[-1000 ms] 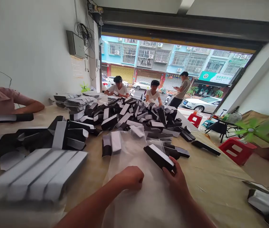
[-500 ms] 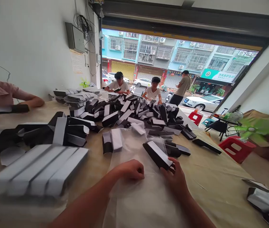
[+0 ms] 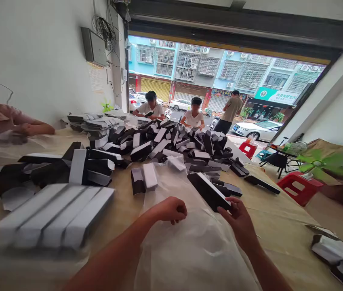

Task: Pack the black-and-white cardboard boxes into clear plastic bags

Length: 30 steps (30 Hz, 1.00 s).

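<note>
My right hand (image 3: 238,214) grips the near end of a long box (image 3: 209,190) with black sides and a white face. The box is tilted, its far end pointing up and left over a clear plastic bag (image 3: 186,250). To its left, my left hand (image 3: 171,210) is closed, fingers curled and pinched on the bag's film; the fingertips are partly hidden. The bag stretches from the table's near side to the boxes in the middle, its film raised and wrinkled. Just beyond my left hand a white box (image 3: 150,176) stands beside a black one (image 3: 137,181).
A large heap of black-and-white boxes (image 3: 174,141) covers the table's far middle. A row of several white boxes (image 3: 56,214) lies at left. Wrapped packs (image 3: 98,123) are stacked behind. Co-workers sit at left and far side. A red stool (image 3: 298,188) and green fan (image 3: 318,163) stand right.
My right hand has moved right with the box, turning its black side more into view. My left hand has risen slightly, and the bag's film has lifted. The co-worker at left now handles plastic film.
</note>
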Motion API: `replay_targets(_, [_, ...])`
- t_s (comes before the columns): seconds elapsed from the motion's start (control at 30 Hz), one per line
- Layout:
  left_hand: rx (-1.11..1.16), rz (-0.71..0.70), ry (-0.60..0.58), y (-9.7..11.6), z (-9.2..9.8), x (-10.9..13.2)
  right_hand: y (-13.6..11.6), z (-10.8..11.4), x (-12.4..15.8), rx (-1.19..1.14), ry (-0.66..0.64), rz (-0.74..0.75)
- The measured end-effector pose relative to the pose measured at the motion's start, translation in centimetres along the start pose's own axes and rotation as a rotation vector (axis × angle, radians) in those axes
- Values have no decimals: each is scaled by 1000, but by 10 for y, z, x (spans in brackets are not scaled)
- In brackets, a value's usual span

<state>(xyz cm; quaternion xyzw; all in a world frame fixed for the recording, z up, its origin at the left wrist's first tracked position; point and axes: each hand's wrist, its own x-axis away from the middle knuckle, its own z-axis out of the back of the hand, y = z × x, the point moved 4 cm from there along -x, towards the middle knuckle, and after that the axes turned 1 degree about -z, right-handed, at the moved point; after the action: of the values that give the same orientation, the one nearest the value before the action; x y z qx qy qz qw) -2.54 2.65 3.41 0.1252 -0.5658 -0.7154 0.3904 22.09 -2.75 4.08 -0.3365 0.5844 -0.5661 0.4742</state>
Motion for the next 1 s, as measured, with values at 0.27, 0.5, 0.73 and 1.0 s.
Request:
replay_targets(0.27, [183,-133,208,3,12,-6,-40,40,23,78,-290,21])
replay_targets(0.5, [91,-269,462,14,20,-1,-23,22,25,364,-365,81])
replay_targets(0.73, [-436,-395,645,18,6,-2,6,-51,39,327,-78,301])
replay_targets(1.0, [-762,-579,799,24,-6,3,28,-97,23,275,-77,319])
